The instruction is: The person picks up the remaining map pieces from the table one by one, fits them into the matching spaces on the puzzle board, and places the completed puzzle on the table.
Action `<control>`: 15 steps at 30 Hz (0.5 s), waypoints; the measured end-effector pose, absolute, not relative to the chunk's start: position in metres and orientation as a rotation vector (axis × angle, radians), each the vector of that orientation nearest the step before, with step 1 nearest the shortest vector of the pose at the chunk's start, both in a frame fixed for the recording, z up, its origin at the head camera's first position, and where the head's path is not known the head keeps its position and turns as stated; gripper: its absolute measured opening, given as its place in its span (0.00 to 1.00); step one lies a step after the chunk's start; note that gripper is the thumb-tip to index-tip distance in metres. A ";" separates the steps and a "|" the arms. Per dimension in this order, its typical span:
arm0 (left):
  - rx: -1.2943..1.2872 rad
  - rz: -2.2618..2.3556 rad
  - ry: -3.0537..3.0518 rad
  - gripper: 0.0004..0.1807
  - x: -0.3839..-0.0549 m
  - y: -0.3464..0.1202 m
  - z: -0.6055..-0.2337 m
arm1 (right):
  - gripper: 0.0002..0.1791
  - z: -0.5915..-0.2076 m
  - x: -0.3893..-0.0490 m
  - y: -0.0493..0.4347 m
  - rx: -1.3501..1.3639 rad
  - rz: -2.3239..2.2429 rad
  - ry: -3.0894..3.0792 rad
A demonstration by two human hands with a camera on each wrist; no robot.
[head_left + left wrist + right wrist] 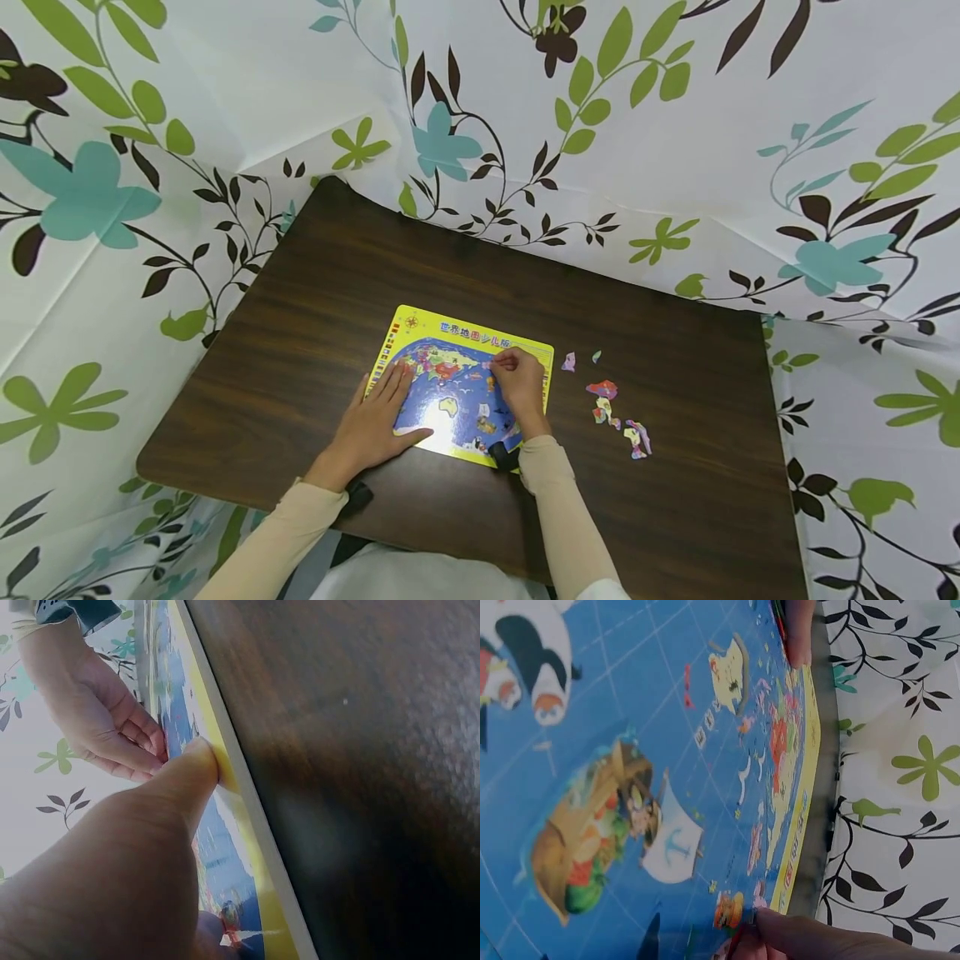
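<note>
"What's in front of me?"

"A dark table (690, 517), and flat on it, close to you, the map board (423, 317) with its yellow border."

"And my hands?"

"Your left hand (375, 427) lies spread on the board's left side, gripping nothing. Your right hand (522, 383) is over the map's upper right part, thumb and fingertips drawn together, apparently pinching a small piece (486, 364). The loose pieces lie on the table to the board's right: a red piece (602, 388) among them, then smaller ones such as the green piece (596, 357)."

"How do I do this bit well?"

"I'd press lightly with your left palm so the board can't slide. Turn the small piece by its edges until its outline matches, then lower it level rather than forcing one corner. Lifting your knuckles would give you a better look."

"What can't you make out?"

"Your right fingers cover most of the small piece, so I can't tell its shape or whether it touches the map. Glare washes out the board's lower left, your left fingers hide its left part, and the left wrist view sees it almost edge-on."
</note>
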State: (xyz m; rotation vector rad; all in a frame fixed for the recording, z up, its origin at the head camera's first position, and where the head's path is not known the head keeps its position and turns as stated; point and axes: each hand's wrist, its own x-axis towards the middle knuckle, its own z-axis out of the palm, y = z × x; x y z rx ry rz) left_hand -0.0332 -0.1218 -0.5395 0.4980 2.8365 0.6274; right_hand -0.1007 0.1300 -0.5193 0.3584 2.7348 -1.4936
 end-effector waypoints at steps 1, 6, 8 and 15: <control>0.497 0.624 2.832 0.58 -0.033 -0.122 -0.539 | 0.03 -0.520 -0.100 0.130 0.349 -1.495 2.744; 0.495 0.605 2.819 0.56 -0.034 -0.121 -0.537 | 0.02 -0.522 -0.099 0.129 0.355 -1.454 2.814; 0.493 0.607 2.818 0.56 -0.035 -0.121 -0.537 | 0.03 -0.522 -0.099 0.129 0.364 -1.442 2.833; 0.489 0.608 2.816 0.57 -0.034 -0.121 -0.537 | 0.04 -0.522 -0.098 0.124 0.383 -1.419 2.840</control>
